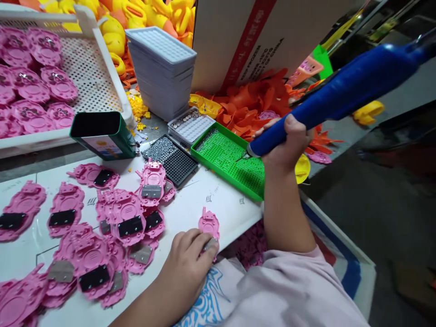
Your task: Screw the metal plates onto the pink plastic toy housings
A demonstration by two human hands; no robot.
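Note:
My right hand (286, 143) is wrapped round a blue electric screwdriver (327, 100). The screwdriver's tip points down into a green perforated tray (227, 178) holding many small screws; whether it touches one I cannot tell. Close to my body, my left hand (189, 259) rests with fingers curled over a pink plastic shell (208, 221), keeping it on the white board. A grey metal plate shows under those fingertips. To the left lie many similar pink shells (127, 213), some stacked, with black or grey plates on them.
A black screw tray (182, 165) and a stack of white trays (163, 77) stand behind. A green tin (102, 141) is beside a white crate (98, 75) of pink parts. Orange pieces (252, 97) are heaped by a cardboard box (225, 41).

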